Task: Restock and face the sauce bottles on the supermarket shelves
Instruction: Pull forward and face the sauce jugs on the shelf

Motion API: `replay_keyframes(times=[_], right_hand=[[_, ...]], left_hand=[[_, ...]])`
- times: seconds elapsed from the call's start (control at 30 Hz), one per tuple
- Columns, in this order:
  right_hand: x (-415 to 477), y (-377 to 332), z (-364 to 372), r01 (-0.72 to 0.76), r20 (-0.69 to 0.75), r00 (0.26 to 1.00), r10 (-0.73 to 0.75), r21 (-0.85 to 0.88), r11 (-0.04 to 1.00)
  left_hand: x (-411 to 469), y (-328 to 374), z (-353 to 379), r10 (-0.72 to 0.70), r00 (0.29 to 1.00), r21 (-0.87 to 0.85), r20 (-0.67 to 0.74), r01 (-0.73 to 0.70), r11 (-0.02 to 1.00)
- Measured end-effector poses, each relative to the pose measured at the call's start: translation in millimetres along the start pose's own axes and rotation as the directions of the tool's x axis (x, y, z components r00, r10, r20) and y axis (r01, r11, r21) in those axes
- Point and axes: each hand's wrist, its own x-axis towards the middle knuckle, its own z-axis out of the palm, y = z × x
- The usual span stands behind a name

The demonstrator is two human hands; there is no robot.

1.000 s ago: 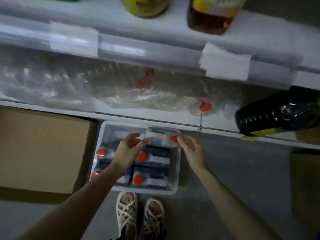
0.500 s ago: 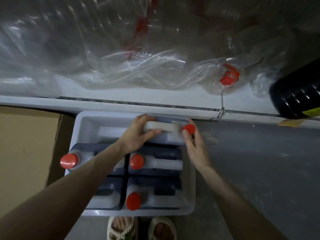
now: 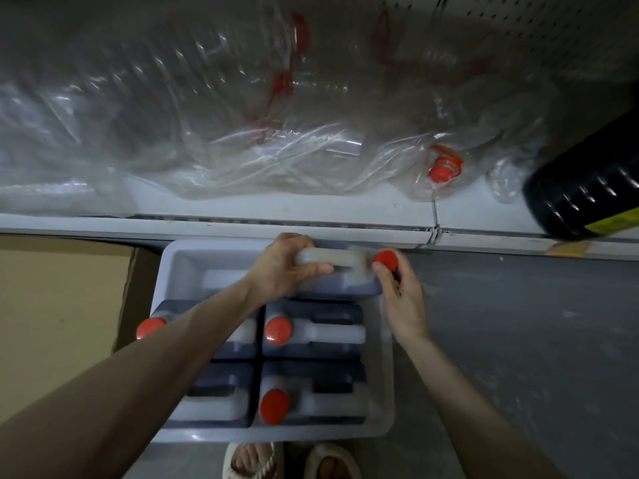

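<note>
A white crate point(image 3: 179, 261) on the floor holds several dark sauce jugs with white handles and red caps. My left hand point(image 3: 283, 264) grips the handle of the jug point(image 3: 345, 281) at the crate's far right corner. My right hand point(image 3: 401, 292) pinches that jug's red cap point(image 3: 385, 260) from the right. Other jugs point(image 3: 313, 333) stand behind it in the crate; my left forearm hides part of one. The bottom shelf point(image 3: 276, 207) lies just beyond the crate.
Crumpled clear plastic wrap point(image 3: 207, 115) with empty bottles covers most of the shelf. A large dark bottle point(image 3: 584, 195) lies at the shelf's right. A cardboard box point(image 3: 58, 312) sits left of the crate. Grey floor point(image 3: 518, 323) spreads to the right; my sandalled feet point(image 3: 287, 461) are below.
The view has dropped closer to the crate and shelf. My left hand has gone from touching the jug's top to gripping its handle; my right hand stays at the cap.
</note>
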Motion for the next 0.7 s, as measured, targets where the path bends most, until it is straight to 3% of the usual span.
replay_keyframes(times=[0.2, 0.4, 0.53, 0.7], right_hand=[[-29.8, -107.2, -29.2, 0.085, 0.004, 0.996, -0.085, -0.011, 0.996], [-87.6, -267.8, -72.0, 0.231, 0.033, 0.973, -0.230, -0.054, 0.971], [-139.9, -393.0, -107.4, 0.333, 0.084, 0.941, -0.328, -0.063, 0.941], [-202.2, -554.6, -141.3, 0.512, 0.036, 0.859, -0.511, -0.020, 0.859]], left_hand=[[-39.5, 89.7, -54.6, 0.022, 0.999, -0.069, -0.034, -0.025, 0.997], [-113.1, 234.8, -140.3, 0.016, 0.999, -0.185, -0.036, -0.022, 0.982], [-170.1, 348.5, -210.0, 0.077, 0.994, -0.127, -0.075, -0.086, 0.988], [-240.7, 496.5, -305.0, 0.193, 0.970, 0.056, -0.149, -0.187, 0.981]])
